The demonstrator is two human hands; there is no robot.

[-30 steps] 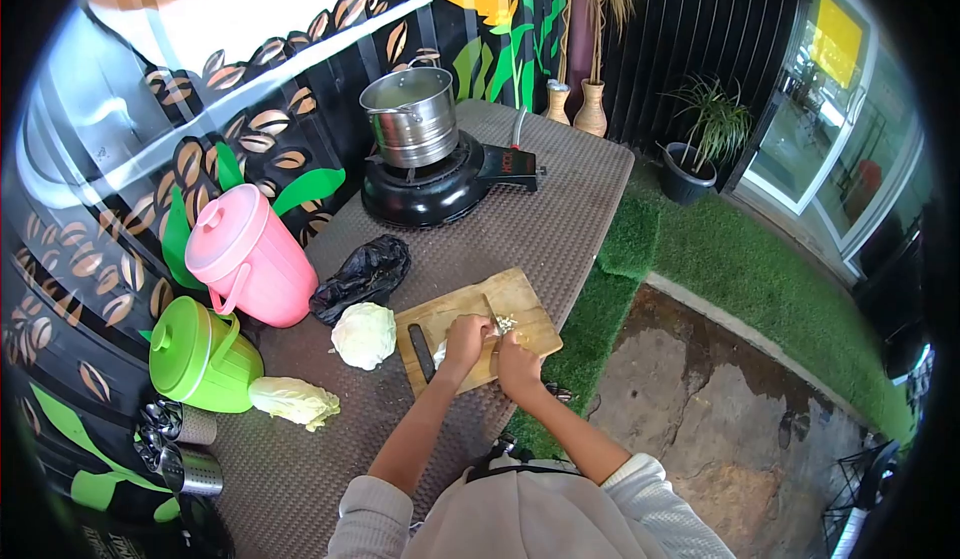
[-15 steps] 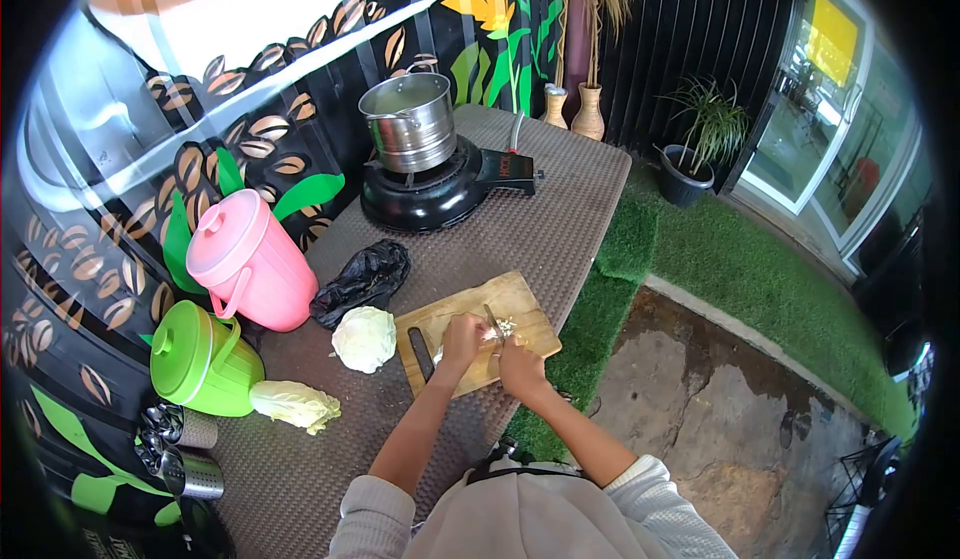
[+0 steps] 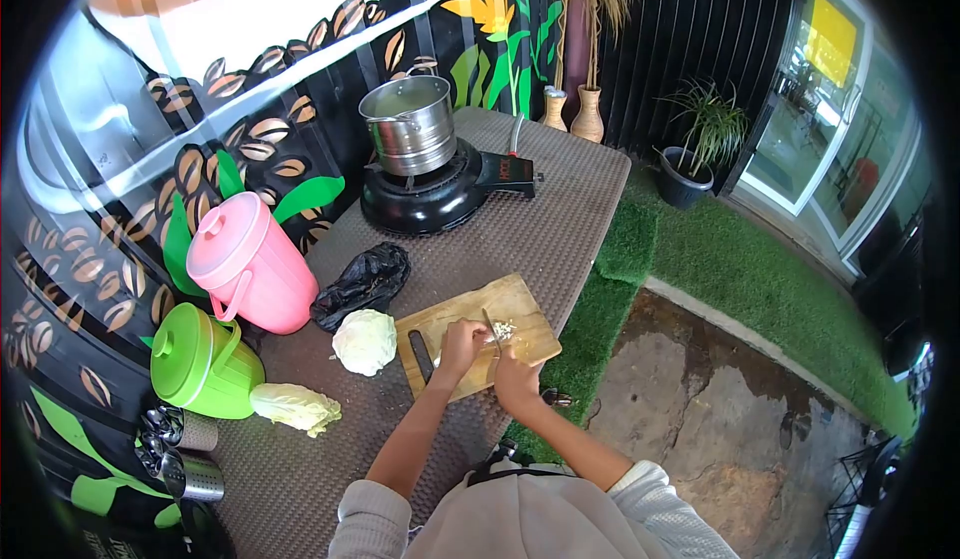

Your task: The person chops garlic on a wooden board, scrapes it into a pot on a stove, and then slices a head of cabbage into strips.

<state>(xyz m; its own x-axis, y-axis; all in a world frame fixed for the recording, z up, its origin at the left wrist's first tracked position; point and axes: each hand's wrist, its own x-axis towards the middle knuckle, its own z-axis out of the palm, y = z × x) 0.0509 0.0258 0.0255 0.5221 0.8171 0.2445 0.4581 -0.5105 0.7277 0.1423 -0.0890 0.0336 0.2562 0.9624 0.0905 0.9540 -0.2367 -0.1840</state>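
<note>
Now the right hand (image 3: 517, 379) clamps a knife (image 3: 490, 321) over the board (image 3: 530, 309). Left hand (image 3: 462, 344), fingers together, steadies shreds (image 3: 503, 331) for cutting

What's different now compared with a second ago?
Very little. The right hand, gripping the knife, has drawn slightly back toward the person. The left hand stays on the board beside the chopped bits. The cabbage and pot lie as before.

Two hands (image 3: 462, 344) (image 3: 515, 377), one knife (image 3: 491, 325), one cutting board (image 3: 522, 304); two cabbage pieces (image 3: 365, 341) (image 3: 295, 407), two lidded jugs (image 3: 250, 269) (image 3: 200, 359), one pot (image 3: 408, 124), one stove (image 3: 430, 197), one black bag (image 3: 362, 281), two vases (image 3: 555, 106) (image 3: 588, 111) on one tabletop (image 3: 560, 224).
</note>
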